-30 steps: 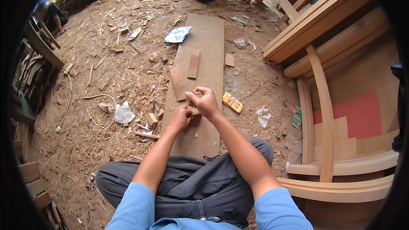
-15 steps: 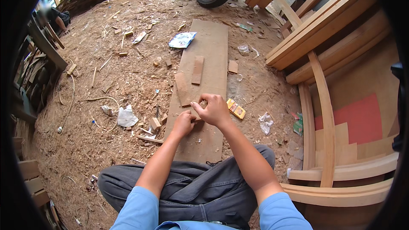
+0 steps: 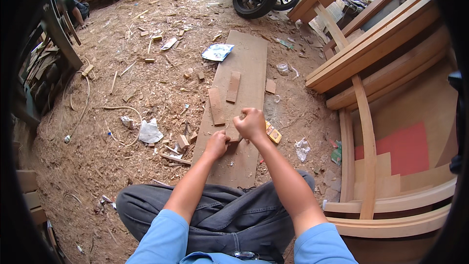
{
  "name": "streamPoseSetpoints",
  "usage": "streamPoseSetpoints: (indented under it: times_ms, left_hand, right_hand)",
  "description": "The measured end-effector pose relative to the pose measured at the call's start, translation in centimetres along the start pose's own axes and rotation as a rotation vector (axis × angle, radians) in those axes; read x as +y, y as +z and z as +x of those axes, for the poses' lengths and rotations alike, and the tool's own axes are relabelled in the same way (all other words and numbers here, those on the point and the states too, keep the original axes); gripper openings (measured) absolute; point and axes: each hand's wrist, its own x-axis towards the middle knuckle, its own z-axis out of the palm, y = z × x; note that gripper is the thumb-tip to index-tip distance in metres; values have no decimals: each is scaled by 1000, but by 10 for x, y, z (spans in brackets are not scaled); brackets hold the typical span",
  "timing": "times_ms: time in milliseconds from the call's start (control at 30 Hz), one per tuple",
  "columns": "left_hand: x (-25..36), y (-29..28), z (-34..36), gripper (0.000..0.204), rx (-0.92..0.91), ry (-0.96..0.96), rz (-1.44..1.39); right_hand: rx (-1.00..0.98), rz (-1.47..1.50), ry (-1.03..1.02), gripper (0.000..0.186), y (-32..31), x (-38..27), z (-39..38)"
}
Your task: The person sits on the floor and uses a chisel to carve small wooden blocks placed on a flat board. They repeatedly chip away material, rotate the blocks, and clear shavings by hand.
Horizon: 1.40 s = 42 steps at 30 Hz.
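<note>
My left hand (image 3: 217, 144) is closed on a small wood piece (image 3: 233, 143) lying on the long board (image 3: 248, 54). My right hand (image 3: 250, 124) makes a fist just above and right of it, round an upright tool handle (image 3: 243, 116); a thin dark shaft below the fist meets the wood, its tip too small to make out. Two loose wood strips, one (image 3: 216, 105) angled and one (image 3: 233, 86) narrower, lie on the board beyond my hands. A yellow packet (image 3: 272, 133) is on the ground beside my right hand.
Wood shavings and scraps cover the ground (image 3: 88, 146). Wooden frames (image 3: 364, 142) stand along the right. A motorbike wheel (image 3: 251, 0) is at the back. A blue-white bag (image 3: 218, 52) lies on the board. Another person (image 3: 78, 12) crouches at the far left; cords (image 3: 137, 112) lie left.
The whole view has shifted, with the scene sitting lower in the picture. My right hand has risen relative to the left and sits more upright over the wood piece, both hands still closed.
</note>
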Motion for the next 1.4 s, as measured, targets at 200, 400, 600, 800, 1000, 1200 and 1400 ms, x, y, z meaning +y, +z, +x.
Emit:
streamPoseSetpoints:
  times_ms: [200,400,600,800,1000,1200,1400]
  left_hand:
    - [-3,1,2,16,31,38,-5]
    - [-6,5,1,17,50,70,-8]
    - [-2,-2,-4,18,45,76,60]
    - [1,-10,-6,16,39,86,104]
    - [6,-11,-7,11,19,64,74]
    - [5,-12,-7,11,47,77,69]
    - [4,-11,-7,11,36,64,34]
  right_hand:
    - [47,49,-70,29,-9,8,-3]
    - [78,94,-64,28,-5,17,-3]
    - [97,60,-102,29,-4,15,1]
    - [25,9,-4,39,-5,6,3]
    - [-41,-31,5,46,-1,-2,3]
    - [-41,-40,-11,46,1,-6,-2]
    - [64,18,-61,45,-3,3,-7]
